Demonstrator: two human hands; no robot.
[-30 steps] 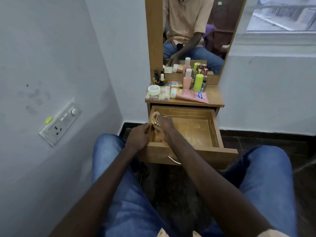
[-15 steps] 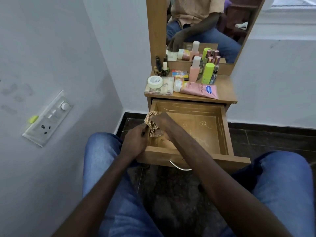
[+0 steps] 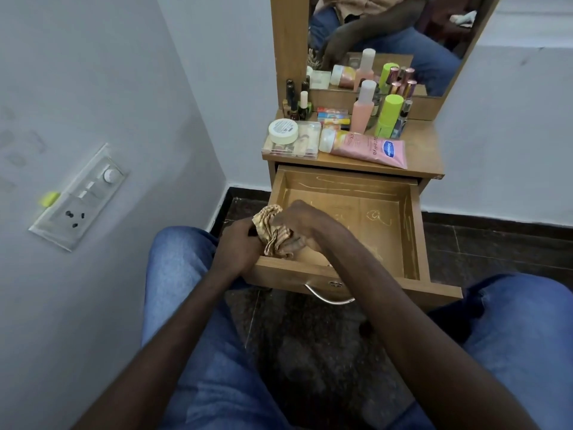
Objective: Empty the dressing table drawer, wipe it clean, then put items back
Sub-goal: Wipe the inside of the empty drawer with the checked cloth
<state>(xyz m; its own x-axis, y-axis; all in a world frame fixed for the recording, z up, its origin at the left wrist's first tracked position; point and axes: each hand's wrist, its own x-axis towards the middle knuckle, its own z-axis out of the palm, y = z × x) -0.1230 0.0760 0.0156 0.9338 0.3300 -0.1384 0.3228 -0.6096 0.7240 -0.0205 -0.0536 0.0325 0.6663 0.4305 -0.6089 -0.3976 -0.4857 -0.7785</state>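
One drawer (image 3: 415, 231) stands pulled out beneath the desk (image 3: 423, 150), with nothing inside it but scribble marks. One bunched checked cloth (image 3: 274, 235) sits at its front-left corner. The left hand (image 3: 238, 245) and right hand (image 3: 305, 221) each have their grip clamped on the cloth. On the desk are one pink tube (image 3: 369, 147) lying flat, one white jar (image 3: 283, 130) on top of one clear box (image 3: 307, 144), one pink bottle (image 3: 362, 108), one green bottle (image 3: 389, 116), and apparently four nail polish bottles (image 3: 298, 103), partly overlapping.
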